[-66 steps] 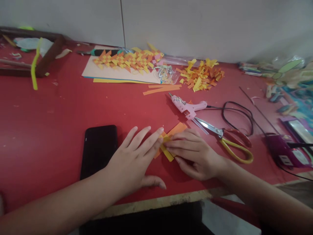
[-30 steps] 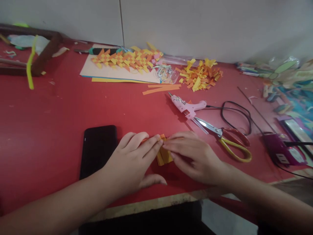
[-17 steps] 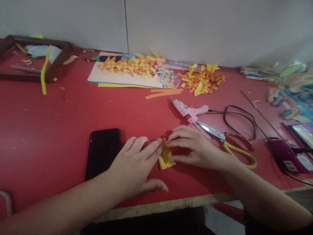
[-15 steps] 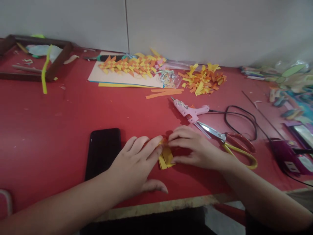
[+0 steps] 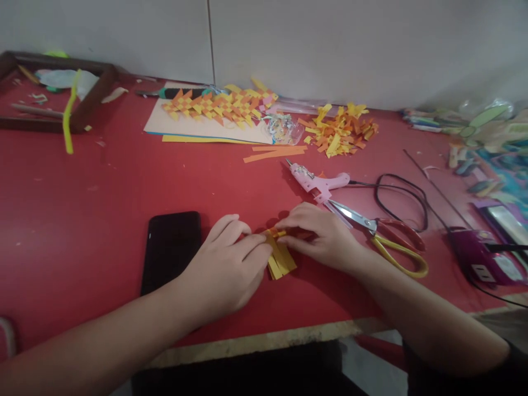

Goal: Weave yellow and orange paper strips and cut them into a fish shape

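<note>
While the paper strips (image 5: 281, 259) are lying on the red table (image 5: 103, 192), near its front edge, they are being held at their top end by both hands. The yellow pieces are lying side by side, and their long way is running from the fingertips down toward the front edge, leaning a little to the right. A thin orange piece is being laid across their top, going from left to right. The left hand (image 5: 231, 269) is being kept with its fingers curled and pressed down on the left end of that top part. The right hand (image 5: 324, 236) is being used to pinch the orange piece between thumb and fingers on the other side. The two sets of fingertips are almost touching.

Just left of the left hand, a black phone (image 5: 171, 250) is lying flat. Just behind the right hand, scissors (image 5: 379, 234) are lying shut, with the blades pointing at a pink glue gun (image 5: 317, 181). A black cord (image 5: 400, 198) is being looped behind them. Farther back, loose orange strips (image 5: 274, 152), a pile of paper scraps (image 5: 340, 129) and a woven paper band (image 5: 218, 103) are resting near the wall. Nothing is sitting between the hands and the paper.
</note>
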Action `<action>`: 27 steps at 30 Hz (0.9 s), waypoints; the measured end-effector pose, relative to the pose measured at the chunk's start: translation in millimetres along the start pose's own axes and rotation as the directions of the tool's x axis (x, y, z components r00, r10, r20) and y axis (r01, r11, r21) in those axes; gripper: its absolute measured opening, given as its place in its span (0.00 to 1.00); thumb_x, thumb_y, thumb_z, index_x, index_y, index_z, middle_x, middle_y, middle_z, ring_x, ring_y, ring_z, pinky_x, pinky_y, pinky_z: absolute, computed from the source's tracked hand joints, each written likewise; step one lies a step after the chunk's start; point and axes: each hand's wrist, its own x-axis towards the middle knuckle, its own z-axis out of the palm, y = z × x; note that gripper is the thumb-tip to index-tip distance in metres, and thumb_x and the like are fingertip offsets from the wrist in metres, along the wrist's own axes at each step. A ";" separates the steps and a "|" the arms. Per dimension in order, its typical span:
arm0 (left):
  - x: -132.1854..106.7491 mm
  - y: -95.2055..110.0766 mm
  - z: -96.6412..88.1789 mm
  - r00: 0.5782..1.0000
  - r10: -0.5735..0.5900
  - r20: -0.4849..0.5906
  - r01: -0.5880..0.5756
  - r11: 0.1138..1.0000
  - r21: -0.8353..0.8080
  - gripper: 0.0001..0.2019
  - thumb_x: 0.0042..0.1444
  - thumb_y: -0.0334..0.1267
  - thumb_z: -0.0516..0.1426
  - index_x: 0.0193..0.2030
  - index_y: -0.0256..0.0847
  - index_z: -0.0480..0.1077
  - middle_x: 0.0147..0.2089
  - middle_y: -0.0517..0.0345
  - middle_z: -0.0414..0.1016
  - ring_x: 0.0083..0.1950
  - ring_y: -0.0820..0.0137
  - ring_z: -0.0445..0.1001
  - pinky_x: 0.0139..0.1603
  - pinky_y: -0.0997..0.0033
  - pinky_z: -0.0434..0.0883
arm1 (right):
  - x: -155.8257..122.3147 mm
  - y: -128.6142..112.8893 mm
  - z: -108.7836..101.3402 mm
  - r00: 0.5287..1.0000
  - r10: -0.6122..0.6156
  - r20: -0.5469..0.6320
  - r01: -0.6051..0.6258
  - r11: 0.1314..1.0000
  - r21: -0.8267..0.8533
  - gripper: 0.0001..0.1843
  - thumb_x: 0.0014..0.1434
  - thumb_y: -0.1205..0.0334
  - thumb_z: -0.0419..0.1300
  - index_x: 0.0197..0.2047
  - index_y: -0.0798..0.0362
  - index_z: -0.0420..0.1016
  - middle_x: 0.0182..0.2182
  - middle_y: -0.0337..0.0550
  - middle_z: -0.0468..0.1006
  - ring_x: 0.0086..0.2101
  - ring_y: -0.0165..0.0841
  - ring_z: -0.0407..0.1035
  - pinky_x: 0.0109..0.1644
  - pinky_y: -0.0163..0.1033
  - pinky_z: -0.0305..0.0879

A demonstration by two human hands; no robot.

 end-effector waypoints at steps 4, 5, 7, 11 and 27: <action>1.1 -0.7 -1.6 1.000 -0.012 0.002 0.012 0.999 -0.033 0.10 0.62 0.31 0.52 0.41 0.35 0.76 0.43 0.50 0.81 0.46 0.59 0.69 0.59 0.49 0.63 | -2.1 -6.8 3.1 0.989 0.130 -0.070 -0.120 0.985 0.125 0.11 0.60 0.60 0.65 0.45 0.51 0.73 0.36 0.41 0.81 0.33 0.30 0.77 0.39 0.35 0.72; 1.8 -1.1 -1.8 1.000 -0.006 -0.004 0.006 0.999 -0.037 0.10 0.62 0.30 0.52 0.41 0.35 0.75 0.42 0.50 0.81 0.46 0.60 0.70 0.60 0.50 0.63 | -2.6 -8.6 3.0 0.988 0.141 -0.063 -0.129 0.977 0.171 0.12 0.60 0.60 0.65 0.46 0.51 0.72 0.38 0.42 0.81 0.34 0.30 0.78 0.39 0.34 0.73; 3.1 -1.8 -1.6 1.000 0.013 -0.018 -0.014 0.999 -0.035 0.10 0.62 0.30 0.51 0.40 0.34 0.75 0.40 0.48 0.80 0.45 0.60 0.72 0.59 0.52 0.65 | -3.4 -11.2 1.7 0.992 0.125 -0.022 -0.117 0.966 0.229 0.14 0.61 0.60 0.63 0.49 0.51 0.69 0.42 0.44 0.81 0.37 0.31 0.79 0.42 0.35 0.73; 3.4 -3.2 0.4 0.997 0.071 -0.020 -0.070 0.997 0.015 0.12 0.62 0.27 0.50 0.41 0.31 0.75 0.43 0.44 0.80 0.46 0.59 0.75 0.54 0.52 0.71 | -3.4 -10.0 0.4 0.999 0.041 -0.005 -0.040 0.991 0.130 0.11 0.63 0.65 0.57 0.50 0.52 0.71 0.42 0.46 0.81 0.43 0.35 0.77 0.48 0.42 0.73; -0.3 -2.9 3.1 0.998 0.067 0.013 -0.068 0.998 0.016 0.12 0.61 0.30 0.54 0.48 0.32 0.76 0.47 0.45 0.80 0.50 0.56 0.74 0.52 0.52 0.75 | 3.1 -4.7 11.2 0.970 -0.200 -0.139 0.179 0.972 -0.151 0.06 0.61 0.69 0.59 0.37 0.51 0.77 0.34 0.42 0.82 0.37 0.33 0.73 0.45 0.42 0.71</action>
